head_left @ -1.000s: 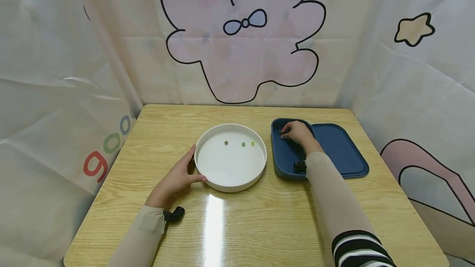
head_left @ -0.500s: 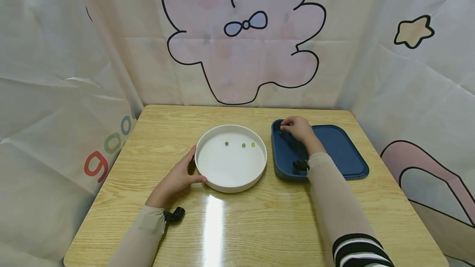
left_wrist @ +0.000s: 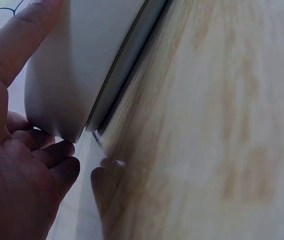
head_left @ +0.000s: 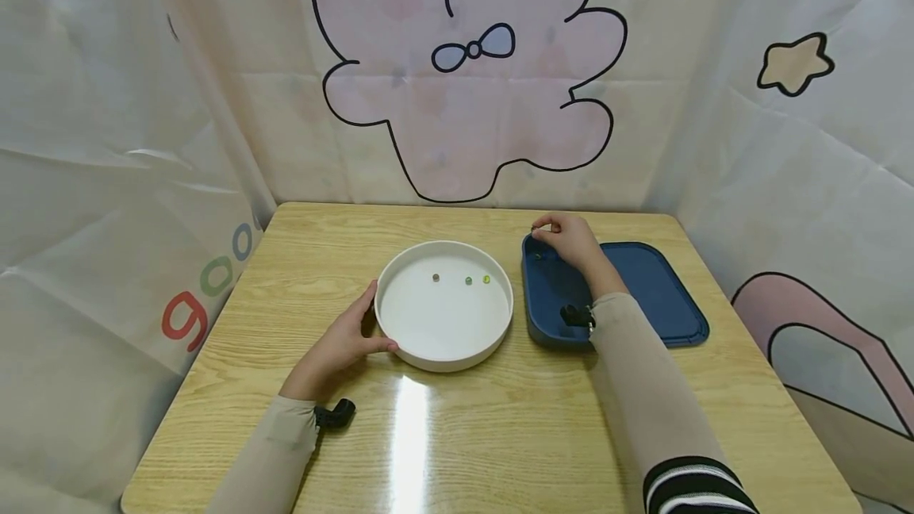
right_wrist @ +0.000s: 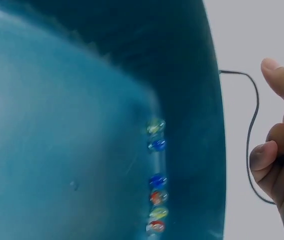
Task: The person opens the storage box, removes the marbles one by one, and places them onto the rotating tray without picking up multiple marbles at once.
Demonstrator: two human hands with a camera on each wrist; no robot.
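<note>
My left hand (head_left: 343,343) grips the near left side of a white round bowl (head_left: 443,339), thumb at the front rim; in the left wrist view its fingertips (left_wrist: 64,152) touch the bowl's lower edge. Three small glass marbles (head_left: 468,281) lie in the bowl, brownish, green and yellow-green. At the far left corner of a blue box (head_left: 560,337), my right hand (head_left: 567,240) is raised to rim height, thumb and forefinger pinching a small dark-looking marble (head_left: 533,228). Below, several coloured marbles (right_wrist: 158,181) line the box's inner edge in the right wrist view.
Flat beside the box on the right lies its blue lid (head_left: 660,292), partly behind the right forearm. All stand on a light wooden table (head_left: 457,435). A printed curtain (head_left: 457,133) hangs close behind the table and along both sides.
My right hand has risen from inside the blue box to its far left rim, shifting slightly left, with the marble at its fingertips. My left hand, the bowl and its marbles have stayed put.
</note>
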